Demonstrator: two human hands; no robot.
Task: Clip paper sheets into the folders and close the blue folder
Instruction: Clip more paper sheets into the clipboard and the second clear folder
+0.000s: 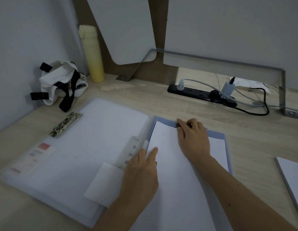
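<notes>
So the blue folder (227, 152) lies open toward the near right part of the desk (245, 130), with a paper sheet (175, 172) on top of it. The sheet's long axis runs from the near edge of the desk toward the far edge. The folder's clip (179, 125) sits across the sheet's far end, so its long axis is crosswise to the sheet.

The right hand (193, 139) reaches straight up the sheet and is right on the clip. Its fingers are bent over the metal and seem to be gripping or squeezing it. I can't tell whether the clip mouth is actually lifted, because the hand covers most of it.

The left hand (141, 170) is flat and relaxed, holding nothing. Its fingers rest on the sheet's left edge, just beside the spine, and look like they're steadying the sheet.

Next, I'd guess the sheet's far edge has to slide squarely under the clip. The right hand is the one placed to work the clip, and the left is placed to nudge the sheet forward along its length. If the sheet skews, it'll clamp crooked.

To the left, a white translucent folder (94, 147) lies open with its own metal clip (65, 124) toward the far left, and nothing is in that clip. I can't tell whether the blue folder overlaps it. A paper stack (291, 177) waits at the right edge.
</notes>
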